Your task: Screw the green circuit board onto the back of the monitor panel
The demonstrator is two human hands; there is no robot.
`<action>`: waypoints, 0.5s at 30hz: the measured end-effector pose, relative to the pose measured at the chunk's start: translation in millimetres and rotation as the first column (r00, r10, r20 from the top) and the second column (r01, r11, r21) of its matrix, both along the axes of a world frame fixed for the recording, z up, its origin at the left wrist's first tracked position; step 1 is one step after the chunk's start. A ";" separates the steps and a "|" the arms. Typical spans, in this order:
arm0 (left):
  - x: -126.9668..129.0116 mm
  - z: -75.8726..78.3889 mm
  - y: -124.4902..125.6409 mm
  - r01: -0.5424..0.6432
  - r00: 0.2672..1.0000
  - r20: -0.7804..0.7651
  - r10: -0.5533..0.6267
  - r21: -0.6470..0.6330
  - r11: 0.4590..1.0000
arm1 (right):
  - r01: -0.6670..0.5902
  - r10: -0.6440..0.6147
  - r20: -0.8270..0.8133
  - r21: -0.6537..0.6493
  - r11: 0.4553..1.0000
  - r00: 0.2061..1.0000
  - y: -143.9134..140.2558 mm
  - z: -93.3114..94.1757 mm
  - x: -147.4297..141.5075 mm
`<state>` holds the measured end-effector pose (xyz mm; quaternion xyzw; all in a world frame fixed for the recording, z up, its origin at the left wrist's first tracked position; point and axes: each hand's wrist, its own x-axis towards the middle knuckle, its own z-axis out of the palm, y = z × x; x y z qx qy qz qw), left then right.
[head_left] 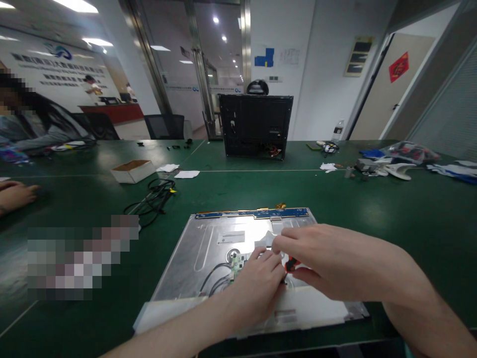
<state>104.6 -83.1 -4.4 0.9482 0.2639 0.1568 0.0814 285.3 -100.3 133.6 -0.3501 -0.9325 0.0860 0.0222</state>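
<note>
Right now both my hands work over the back of a flat metal display panel [208,248] lying on the green table [372,214], near me. My right hand [320,258] is closed around a screwdriver [291,264] with a red and black handle, only a bit of which shows under my fingers. My left hand [261,283] is curled, fingertips pressed down on the panel just beside a small green circuit board [237,261] with black wires [214,278] running left. A blue strip board [253,214] lines the panel's far edge. Farther off stands a black monitor casing [255,124]; a black cable [156,196] and a cardboard box [133,170] lie far left.
</note>
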 end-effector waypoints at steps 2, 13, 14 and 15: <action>0.2 0.5 -0.4 -0.005 1.000 -0.003 0.005 -0.002 1.000 | -0.008 0.008 0.001 0.006 1.000 1.000 0.2 -1.0 0.0; 1.8 -3.9 0.2 -0.019 1.000 -0.008 0.019 0.011 1.000 | 0.032 -0.034 0.028 0.062 0.998 0.999 3.2 0.5 -3.8; 1.7 -3.6 0.4 -0.021 1.000 -0.007 0.021 0.008 1.000 | 0.034 -0.036 0.025 0.064 0.997 0.999 3.0 0.5 -3.9; 1.6 -3.1 0.5 -0.025 1.000 -0.005 0.025 0.006 1.000 | 0.043 -0.044 0.023 0.072 0.997 0.999 2.9 0.4 -4.1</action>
